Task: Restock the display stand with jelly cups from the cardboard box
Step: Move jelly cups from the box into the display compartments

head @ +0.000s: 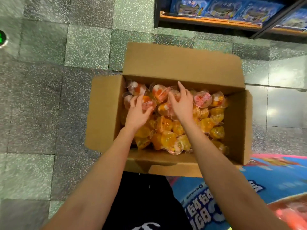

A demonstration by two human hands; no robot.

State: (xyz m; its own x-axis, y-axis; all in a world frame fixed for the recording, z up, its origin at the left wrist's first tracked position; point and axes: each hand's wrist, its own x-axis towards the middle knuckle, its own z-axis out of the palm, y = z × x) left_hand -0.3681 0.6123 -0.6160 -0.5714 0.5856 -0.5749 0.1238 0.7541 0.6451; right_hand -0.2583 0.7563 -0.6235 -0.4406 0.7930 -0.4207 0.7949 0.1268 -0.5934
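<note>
An open cardboard box (pixel 106 113) sits on the floor below me, filled with several clear jelly cups (pixel 211 123) of orange and pink jelly. My left hand (pixel 137 113) reaches into the box's left side, its fingers curled around a pink-lidded jelly cup (pixel 147 105). My right hand (pixel 181 103) lies spread over the cups at the box's middle, fingers closing on a cup (pixel 174 94) partly hidden under the palm. The blue and pink display stand (pixel 272 178) shows at the lower right, next to the box.
The floor is grey-green speckled tile (pixel 66 63). A shelf (pixel 216 22) with blue picture boxes stands at the upper right. The box's flaps (pixel 181 62) stick out on all sides. My black clothing (pixel 146 201) fills the bottom centre.
</note>
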